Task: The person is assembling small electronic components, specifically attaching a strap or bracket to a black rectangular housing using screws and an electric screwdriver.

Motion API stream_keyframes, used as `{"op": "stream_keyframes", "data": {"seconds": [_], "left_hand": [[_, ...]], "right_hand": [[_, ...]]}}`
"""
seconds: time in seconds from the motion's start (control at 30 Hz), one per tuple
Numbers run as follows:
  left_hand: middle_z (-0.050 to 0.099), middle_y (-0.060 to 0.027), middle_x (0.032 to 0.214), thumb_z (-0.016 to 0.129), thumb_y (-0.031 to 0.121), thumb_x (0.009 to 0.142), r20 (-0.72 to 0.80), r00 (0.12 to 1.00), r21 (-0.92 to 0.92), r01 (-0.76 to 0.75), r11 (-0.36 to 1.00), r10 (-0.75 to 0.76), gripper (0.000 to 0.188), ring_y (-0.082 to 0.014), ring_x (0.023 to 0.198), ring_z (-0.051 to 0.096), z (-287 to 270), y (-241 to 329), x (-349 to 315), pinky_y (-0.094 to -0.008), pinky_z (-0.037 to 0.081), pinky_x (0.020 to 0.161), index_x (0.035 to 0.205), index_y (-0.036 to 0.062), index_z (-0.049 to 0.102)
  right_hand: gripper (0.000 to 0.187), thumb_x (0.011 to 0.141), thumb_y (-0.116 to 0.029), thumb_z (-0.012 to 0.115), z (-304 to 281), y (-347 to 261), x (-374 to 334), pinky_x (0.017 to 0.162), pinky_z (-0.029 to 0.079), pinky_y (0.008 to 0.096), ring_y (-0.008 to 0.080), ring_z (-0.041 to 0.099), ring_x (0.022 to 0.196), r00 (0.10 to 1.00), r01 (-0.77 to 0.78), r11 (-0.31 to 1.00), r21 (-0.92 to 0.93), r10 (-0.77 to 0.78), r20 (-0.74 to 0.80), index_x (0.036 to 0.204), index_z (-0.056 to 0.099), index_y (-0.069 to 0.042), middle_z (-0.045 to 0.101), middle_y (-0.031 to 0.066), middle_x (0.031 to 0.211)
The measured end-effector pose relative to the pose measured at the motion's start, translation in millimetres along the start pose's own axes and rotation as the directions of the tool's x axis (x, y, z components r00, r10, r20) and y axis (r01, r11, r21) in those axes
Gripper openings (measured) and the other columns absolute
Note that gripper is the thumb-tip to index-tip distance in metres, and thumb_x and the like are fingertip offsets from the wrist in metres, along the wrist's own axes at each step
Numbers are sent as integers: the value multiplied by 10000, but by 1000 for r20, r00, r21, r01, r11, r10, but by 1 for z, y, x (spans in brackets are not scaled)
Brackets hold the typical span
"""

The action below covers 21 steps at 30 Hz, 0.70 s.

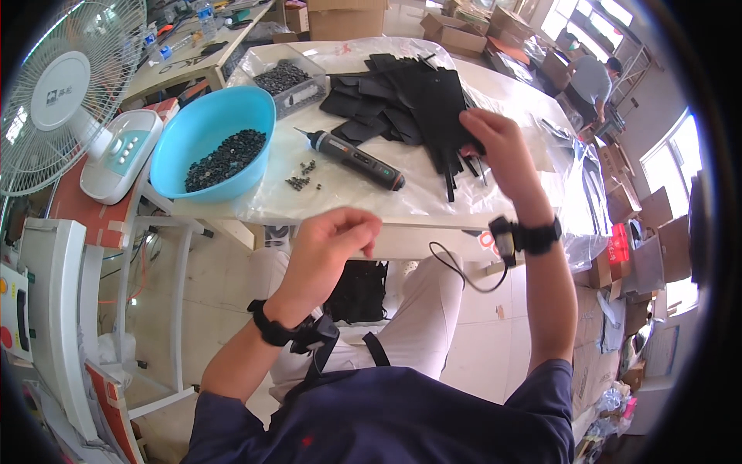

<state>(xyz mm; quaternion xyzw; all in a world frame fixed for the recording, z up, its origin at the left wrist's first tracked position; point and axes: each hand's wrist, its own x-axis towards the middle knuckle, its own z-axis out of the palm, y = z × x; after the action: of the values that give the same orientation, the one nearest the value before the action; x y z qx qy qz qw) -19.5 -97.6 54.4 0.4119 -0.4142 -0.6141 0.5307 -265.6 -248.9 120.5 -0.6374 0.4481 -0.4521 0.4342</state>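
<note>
A: Grips?
B: Right grip (498, 151): bending over the right side of the heaped black flat pieces (433, 100) on the desk (421, 209); contact is partly hiding, so I cannot tell what it is pinching. Left grip (336, 238): curling inward at the desk's near edge; cannot tell whether it is pressing on anything small.
A: Progress?
B: Partial, judging by layout. Pieces: lying loose, no finished stack standing apart. Electric screwdriver (355, 161): lying unheld. Small black screw-like parts (297, 182): a few lying near it, many more filling the bottom of a blue basin (209, 112); a clear plastic bin (313, 99) is holding further small dark parts. Most, seemingly, is remaining.
A: Arms?
B: Right forearm (550, 298): reaching forward. Left forearm (243, 352): slanting inward from lower left.
</note>
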Motion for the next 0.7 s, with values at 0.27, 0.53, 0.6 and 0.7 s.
{"op": "stream_keyframes", "data": {"seconds": [0.27, 0.53, 0.6, 0.7], "left_hand": [[692, -2, 839, 734, 194, 929, 112, 991, 355, -110, 928, 74, 251, -33, 754, 603, 43, -11, 37, -204, 488, 670, 1035, -32, 711], [733, -54, 971, 673, 87, 943, 77, 996, -41, -37, 998, 40, 210, -91, 863, 666, -3, -72, 3, -223, 520, 767, 1105, -41, 713], [734, -54, 975, 675, 88, 941, 86, 996, -11, -12, 1000, 13, 206, -89, 863, 664, -11, -82, -8, -224, 518, 771, 1099, -37, 718], [735, -50, 982, 678, 86, 935, 79, 996, 19, 32, 999, -34, 193, -89, 873, 663, -16, -89, -21, -234, 517, 791, 1080, -31, 729]], "right_hand": [[172, 947, -62, 667, 24, 30, -137, 755, 523, 247, 85, 623, 883, 998, -22, 996, 86, 16, 65, 1057, 668, 70, 641, 23, 938], [271, 958, 5, 601, 27, 73, -179, 798, 519, 244, 77, 614, 902, 978, -201, 894, 402, 207, 27, 1221, 666, 18, 693, 39, 1075], [299, 954, 35, 595, 34, 79, -185, 789, 538, 242, 113, 657, 935, 989, -136, 910, 392, 148, 2, 1251, 624, 19, 674, 68, 1147], [344, 956, 40, 592, 48, 81, -192, 825, 556, 264, 145, 673, 1004, 983, -136, 864, 484, 178, -41, 1299, 583, 23, 642, 93, 1216]]}}
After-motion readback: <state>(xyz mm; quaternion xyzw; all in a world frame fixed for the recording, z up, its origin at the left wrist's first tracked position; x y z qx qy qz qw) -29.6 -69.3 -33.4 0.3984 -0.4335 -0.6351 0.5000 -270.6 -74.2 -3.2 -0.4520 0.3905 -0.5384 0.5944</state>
